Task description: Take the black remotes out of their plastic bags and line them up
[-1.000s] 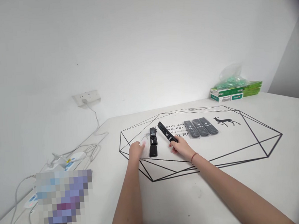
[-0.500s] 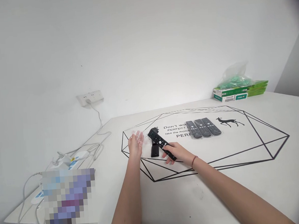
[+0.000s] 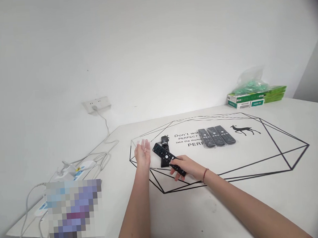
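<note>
My right hand (image 3: 182, 165) grips a black remote control (image 3: 164, 155) by its lower end, buttons facing up, thumb on the keys. That remote slants over another black remote (image 3: 164, 141), which lies on the table with what looks like an uncovered battery bay. My left hand (image 3: 143, 153) holds a thin clear plastic bag (image 3: 137, 143), fingers pointing away from me, just left of the remote's upper end. To the right, three dark remotes in clear wrapping (image 3: 217, 136) lie side by side.
Green and white boxes (image 3: 246, 101) topped by a clear bag (image 3: 250, 81) stand at the back right against the wall. A power strip (image 3: 83, 166) and tangled white cables (image 3: 104, 155) cover the left side. Above it is a wall socket (image 3: 96, 103). A blurred patch hides the front left.
My right hand has moved the remote slightly left and towards me, showing more of the one lying underneath. My left hand has shifted slightly left with the plastic bag.
</note>
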`<act>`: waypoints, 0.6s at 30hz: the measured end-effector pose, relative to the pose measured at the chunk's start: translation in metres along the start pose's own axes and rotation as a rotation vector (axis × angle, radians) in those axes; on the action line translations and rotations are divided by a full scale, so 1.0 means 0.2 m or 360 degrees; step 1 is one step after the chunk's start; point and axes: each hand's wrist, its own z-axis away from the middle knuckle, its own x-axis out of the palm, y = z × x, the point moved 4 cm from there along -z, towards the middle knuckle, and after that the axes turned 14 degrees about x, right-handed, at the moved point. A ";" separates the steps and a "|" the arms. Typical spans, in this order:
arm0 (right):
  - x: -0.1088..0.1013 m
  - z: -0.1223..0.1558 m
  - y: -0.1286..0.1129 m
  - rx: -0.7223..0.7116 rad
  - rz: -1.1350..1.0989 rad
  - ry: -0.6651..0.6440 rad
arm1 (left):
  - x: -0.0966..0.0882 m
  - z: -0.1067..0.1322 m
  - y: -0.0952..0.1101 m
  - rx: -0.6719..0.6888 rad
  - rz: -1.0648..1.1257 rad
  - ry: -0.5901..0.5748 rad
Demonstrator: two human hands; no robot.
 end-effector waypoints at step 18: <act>-0.06 0.02 -0.02 -0.0126 0.0223 0.0323 | 0.25 0.42 -0.17 -0.0331 -0.0285 -0.0684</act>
